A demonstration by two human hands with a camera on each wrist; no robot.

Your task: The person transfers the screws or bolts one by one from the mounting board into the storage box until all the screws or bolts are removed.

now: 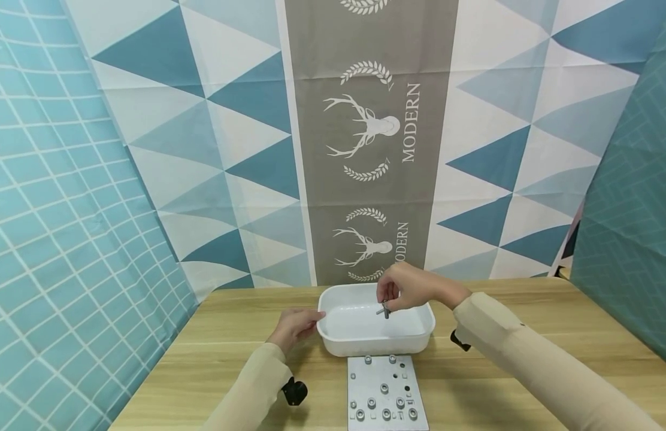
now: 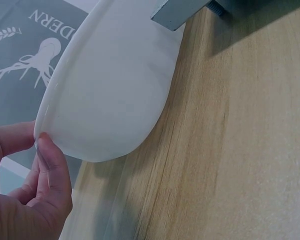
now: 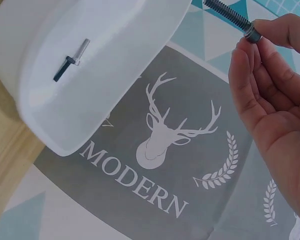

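Note:
A white plastic tray (image 1: pixel 365 347) stands on the wooden table. My left hand (image 1: pixel 295 326) pinches its left rim between thumb and fingers, as the left wrist view shows at the rim (image 2: pixel 46 107). Over the tray's right part, my right hand (image 1: pixel 405 287) holds a metal bolt (image 3: pixel 230 15) by its head, pinched between thumb and fingertips. The bolt's threaded shank points away from the fingers. Inside the tray lie a dark bolt (image 3: pixel 64 70) and a silver bolt (image 3: pixel 82 51), crossing or touching in the right wrist view.
In front of the tray lies a flat metal plate (image 1: pixel 368 386) with several bolts set in it and some open holes. Its edge (image 2: pixel 177 12) shows in the left wrist view. A patterned curtain (image 1: pixel 376 179) hangs behind the table (image 1: pixel 241 317).

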